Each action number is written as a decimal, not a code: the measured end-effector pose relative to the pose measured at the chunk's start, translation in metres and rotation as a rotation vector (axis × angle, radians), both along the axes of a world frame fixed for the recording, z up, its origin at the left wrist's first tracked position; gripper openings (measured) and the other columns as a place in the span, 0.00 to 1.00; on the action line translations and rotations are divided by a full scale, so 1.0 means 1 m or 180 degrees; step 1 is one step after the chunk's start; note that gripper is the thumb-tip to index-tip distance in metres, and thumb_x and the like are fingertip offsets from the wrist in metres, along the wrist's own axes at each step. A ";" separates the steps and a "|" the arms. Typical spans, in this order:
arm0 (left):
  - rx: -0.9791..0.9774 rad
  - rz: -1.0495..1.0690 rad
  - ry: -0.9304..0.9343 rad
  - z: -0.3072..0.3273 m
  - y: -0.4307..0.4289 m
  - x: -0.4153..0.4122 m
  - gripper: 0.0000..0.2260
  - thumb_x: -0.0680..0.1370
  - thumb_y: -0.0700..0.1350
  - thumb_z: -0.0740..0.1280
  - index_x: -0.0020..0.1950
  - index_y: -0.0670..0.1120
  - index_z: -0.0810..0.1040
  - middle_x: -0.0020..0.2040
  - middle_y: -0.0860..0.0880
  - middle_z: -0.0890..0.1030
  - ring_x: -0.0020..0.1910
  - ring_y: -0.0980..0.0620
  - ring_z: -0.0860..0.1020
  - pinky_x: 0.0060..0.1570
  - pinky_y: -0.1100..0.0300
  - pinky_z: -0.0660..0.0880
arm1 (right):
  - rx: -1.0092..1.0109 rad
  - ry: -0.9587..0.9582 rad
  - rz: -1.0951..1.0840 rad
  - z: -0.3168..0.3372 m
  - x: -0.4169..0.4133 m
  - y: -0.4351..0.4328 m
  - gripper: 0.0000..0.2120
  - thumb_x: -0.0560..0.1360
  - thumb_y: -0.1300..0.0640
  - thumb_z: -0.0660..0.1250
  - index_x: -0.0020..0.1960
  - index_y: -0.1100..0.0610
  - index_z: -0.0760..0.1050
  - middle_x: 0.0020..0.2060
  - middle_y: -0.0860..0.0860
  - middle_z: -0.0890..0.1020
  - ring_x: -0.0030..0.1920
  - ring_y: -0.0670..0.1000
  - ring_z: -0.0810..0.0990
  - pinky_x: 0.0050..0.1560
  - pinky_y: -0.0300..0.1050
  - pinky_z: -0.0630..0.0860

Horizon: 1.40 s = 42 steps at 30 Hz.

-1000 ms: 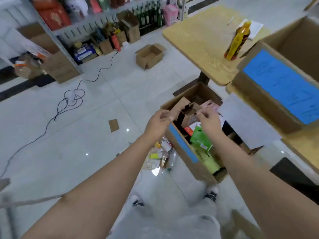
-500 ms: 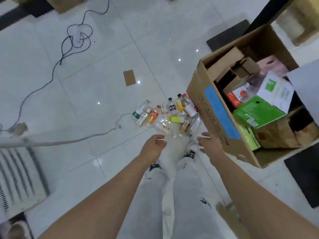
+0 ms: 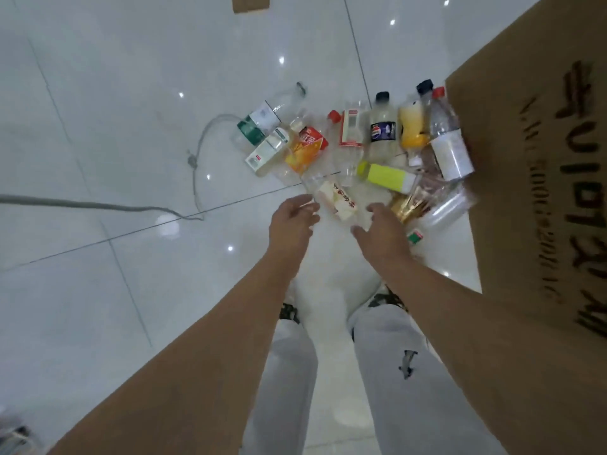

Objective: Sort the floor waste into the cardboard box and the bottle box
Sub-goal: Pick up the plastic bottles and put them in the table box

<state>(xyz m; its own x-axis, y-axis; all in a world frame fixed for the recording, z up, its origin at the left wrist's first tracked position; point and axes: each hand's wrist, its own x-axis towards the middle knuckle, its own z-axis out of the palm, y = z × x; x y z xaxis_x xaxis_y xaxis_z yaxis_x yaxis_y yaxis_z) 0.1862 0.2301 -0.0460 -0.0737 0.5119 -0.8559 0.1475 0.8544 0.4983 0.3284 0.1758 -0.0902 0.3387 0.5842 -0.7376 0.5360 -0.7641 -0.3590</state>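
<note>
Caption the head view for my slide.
Left hand and right hand reach toward a clear plastic bottle with a cream label, beside a brown cardboard box.

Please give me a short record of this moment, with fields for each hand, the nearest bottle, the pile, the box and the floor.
left hand: open, just left of the nearest bottle; contact unclear
right hand: open, just right of that bottle
nearest bottle: cream-label bottle, clear, lying between the hands
bottle pile: lying on the floor beyond the hands
cardboard box: at the right, beside the pile
floor: white tiles, grey cable, cardboard scrap at the top edge
</note>
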 end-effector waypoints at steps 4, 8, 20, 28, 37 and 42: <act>0.0204 -0.0254 -0.0018 -0.076 -0.021 -0.006 0.14 0.76 0.34 0.63 0.58 0.46 0.78 0.52 0.50 0.83 0.52 0.51 0.80 0.50 0.60 0.73 | -0.0163 -0.0543 0.0494 -0.087 -0.021 0.024 0.26 0.75 0.51 0.69 0.68 0.60 0.65 0.63 0.60 0.71 0.63 0.63 0.72 0.58 0.54 0.72; 0.0528 -0.0481 -0.0148 -0.116 -0.028 -0.027 0.15 0.76 0.31 0.62 0.55 0.47 0.78 0.50 0.50 0.83 0.50 0.53 0.80 0.48 0.65 0.71 | -0.0336 -0.0865 0.0584 -0.150 -0.044 0.027 0.31 0.73 0.51 0.70 0.69 0.61 0.61 0.63 0.61 0.70 0.63 0.63 0.71 0.60 0.56 0.71; 0.0647 -0.0749 0.0267 -0.029 0.010 -0.034 0.20 0.75 0.28 0.57 0.57 0.47 0.77 0.52 0.48 0.81 0.51 0.51 0.78 0.50 0.63 0.71 | -0.0108 -0.0397 -0.0302 -0.054 -0.046 -0.002 0.29 0.71 0.56 0.72 0.65 0.62 0.63 0.61 0.62 0.71 0.60 0.64 0.73 0.58 0.55 0.73; 0.0864 -0.0800 -0.0167 0.311 0.061 0.039 0.17 0.77 0.33 0.62 0.63 0.46 0.76 0.55 0.50 0.81 0.55 0.52 0.79 0.47 0.65 0.73 | 0.0850 0.0639 -0.1251 0.340 0.017 0.029 0.23 0.68 0.55 0.77 0.59 0.51 0.70 0.49 0.47 0.81 0.46 0.46 0.80 0.43 0.36 0.75; 0.1584 -0.0939 -0.1476 0.662 0.108 0.105 0.15 0.77 0.34 0.65 0.62 0.47 0.76 0.59 0.49 0.81 0.53 0.54 0.78 0.51 0.62 0.74 | 0.2625 0.0357 -0.1611 0.720 0.069 0.038 0.26 0.71 0.49 0.75 0.65 0.47 0.70 0.53 0.43 0.80 0.53 0.44 0.80 0.54 0.44 0.77; 0.1829 -0.1957 -0.1970 0.756 0.089 0.151 0.14 0.80 0.48 0.66 0.66 0.52 0.73 0.62 0.49 0.80 0.58 0.53 0.79 0.61 0.54 0.75 | 0.3207 0.0037 -0.1769 0.806 0.089 0.006 0.27 0.71 0.47 0.75 0.67 0.46 0.69 0.56 0.44 0.80 0.56 0.46 0.80 0.58 0.50 0.77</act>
<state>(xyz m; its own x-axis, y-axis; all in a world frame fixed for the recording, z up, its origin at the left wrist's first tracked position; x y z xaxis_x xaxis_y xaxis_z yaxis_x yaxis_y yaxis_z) 0.3371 0.3188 0.7102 0.7058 0.6545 -0.2710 0.0570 0.3288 0.9427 0.4171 0.1818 0.7162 0.7305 0.6824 -0.0253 0.2076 -0.2571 -0.9438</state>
